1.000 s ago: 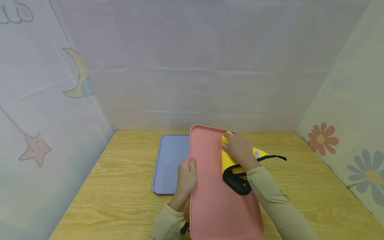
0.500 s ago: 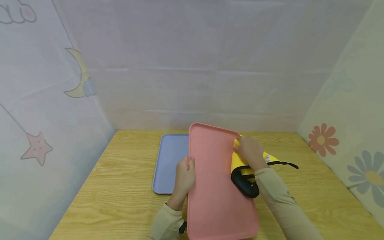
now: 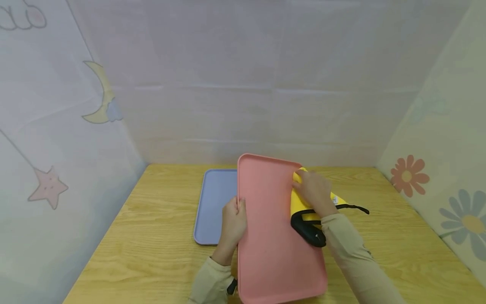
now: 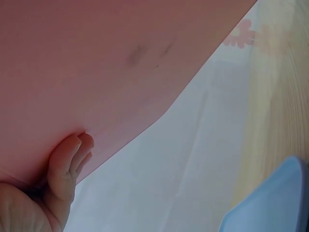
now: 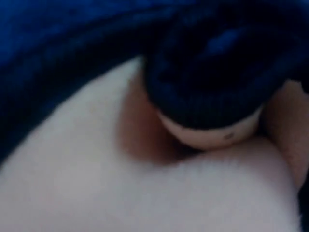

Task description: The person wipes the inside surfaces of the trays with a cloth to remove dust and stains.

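My left hand (image 3: 232, 221) grips the left edge of a pink tray (image 3: 265, 236), thumb on the rim, tray raised and tilted. In the left wrist view its fingers (image 4: 67, 157) lie against the tray's underside (image 4: 111, 72), which has small dark smudges. My right hand (image 3: 313, 189) holds a folded yellow cloth item (image 3: 298, 202) with black trim against the tray's upper right part. A rounded black part (image 3: 307, 232) hangs below it and a black strap (image 3: 355, 207) sticks out right. The right wrist view is blurred, with dark blue fabric (image 5: 203, 106) close up.
A blue-grey tray (image 3: 212, 211) lies flat on the wooden table (image 3: 152, 236), partly hidden behind the pink one. Pale printed cloth walls (image 3: 258, 84) close in the table at the back and both sides.
My right hand slid the yellow cloth item rightward to the pink tray's right edge, then slightly back up and left. The pink tray shifted a little left and up with my left hand.
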### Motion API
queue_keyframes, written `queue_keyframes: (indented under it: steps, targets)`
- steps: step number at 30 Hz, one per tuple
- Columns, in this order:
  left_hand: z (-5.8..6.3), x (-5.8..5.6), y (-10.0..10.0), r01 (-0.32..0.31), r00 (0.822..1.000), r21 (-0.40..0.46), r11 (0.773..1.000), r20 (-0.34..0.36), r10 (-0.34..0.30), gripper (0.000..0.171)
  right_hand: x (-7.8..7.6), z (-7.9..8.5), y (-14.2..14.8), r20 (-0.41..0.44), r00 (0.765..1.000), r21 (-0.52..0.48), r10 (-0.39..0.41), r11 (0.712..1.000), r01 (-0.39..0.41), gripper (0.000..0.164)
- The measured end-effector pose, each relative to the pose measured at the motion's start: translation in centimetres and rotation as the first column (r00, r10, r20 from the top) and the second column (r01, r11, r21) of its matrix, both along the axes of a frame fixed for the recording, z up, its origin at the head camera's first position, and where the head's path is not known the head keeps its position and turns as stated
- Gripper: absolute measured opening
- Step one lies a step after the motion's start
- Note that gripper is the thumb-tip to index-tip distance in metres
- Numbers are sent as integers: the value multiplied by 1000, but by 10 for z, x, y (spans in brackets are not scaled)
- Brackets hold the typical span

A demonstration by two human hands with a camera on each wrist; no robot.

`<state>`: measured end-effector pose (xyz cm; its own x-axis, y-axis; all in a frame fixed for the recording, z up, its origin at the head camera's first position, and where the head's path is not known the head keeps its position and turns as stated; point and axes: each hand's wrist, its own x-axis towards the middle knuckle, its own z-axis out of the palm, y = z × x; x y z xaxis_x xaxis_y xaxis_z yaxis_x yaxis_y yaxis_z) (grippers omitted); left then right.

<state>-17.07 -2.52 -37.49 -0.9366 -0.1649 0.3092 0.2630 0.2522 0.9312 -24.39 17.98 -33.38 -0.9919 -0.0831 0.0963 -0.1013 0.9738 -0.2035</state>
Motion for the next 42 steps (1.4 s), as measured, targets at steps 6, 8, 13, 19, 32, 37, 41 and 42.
queue_keyframes:
  steps: [6,8,13,19,32,37,41,42]
  targets:
    - [0,1,3,3,1000,4,1000,-10,-3,28,3,0,-10,-28,999,-17,30,999,-30,38]
    - [-1,2,4,9,1000,6,1000,-10,-9,28,6,0,-14,-59,997,-20,49,999,-50,37]
    - [-2,2,4,28,1000,20,999,-5,-28,30,11,2,-28,-141,986,-38,91,994,-98,36]
    - [-1,3,4,18,1000,22,1000,4,-18,29,16,9,-49,-191,971,-70,144,985,-160,33]
    - [-4,4,9,63,998,85,994,13,-64,36,32,24,-91,-292,934,-44,205,973,-227,24]
    - [0,5,10,82,996,88,993,30,-85,40,36,26,-102,-322,915,-50,242,961,-272,16]
    - [17,16,11,92,995,87,992,37,-95,40,39,26,-107,-345,897,-27,276,952,-304,12]
    - [21,19,12,92,995,80,993,33,-95,39,39,26,-108,-352,893,-18,282,951,-307,11]
